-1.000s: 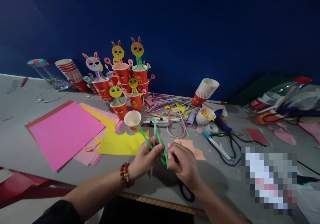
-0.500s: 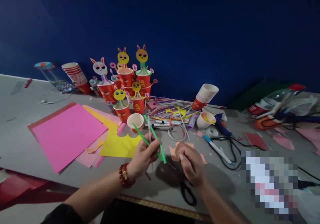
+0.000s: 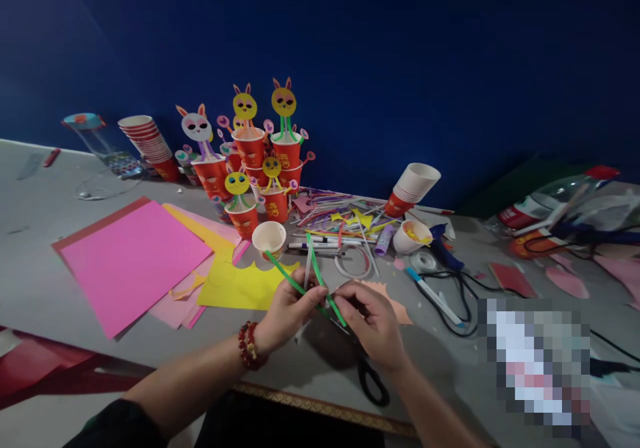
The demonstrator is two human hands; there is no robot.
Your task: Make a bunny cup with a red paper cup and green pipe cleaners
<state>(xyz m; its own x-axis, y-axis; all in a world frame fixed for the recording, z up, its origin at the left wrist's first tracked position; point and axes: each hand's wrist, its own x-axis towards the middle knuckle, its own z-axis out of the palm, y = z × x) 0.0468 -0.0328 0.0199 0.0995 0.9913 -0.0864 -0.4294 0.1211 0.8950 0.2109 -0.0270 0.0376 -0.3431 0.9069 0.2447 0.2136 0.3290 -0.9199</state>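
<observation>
Two green straws and a whitish one are pinched between the thumb and fingers of my left hand, which wears a red bead bracelet. The green pieces slant across each other at the thumb. My right hand is closed at the lower part of the right-hand green straw, thumb and forefinger against it; its other fingers are curled. Beneath my hands lies a pair of scissors, its black handle showing and the blades mostly hidden. Beyond my left hand stands a white-lined paper cup.
Red cups with rabbit figures stand at the back. Pink paper and yellow paper lie left. Loose straws, markers and a tape roll lie beyond my hands. A black cord loops at right.
My right hand has moved left from above the orange paper to the green straw and now pinches it. My left hand with the straws has shifted slightly right.
</observation>
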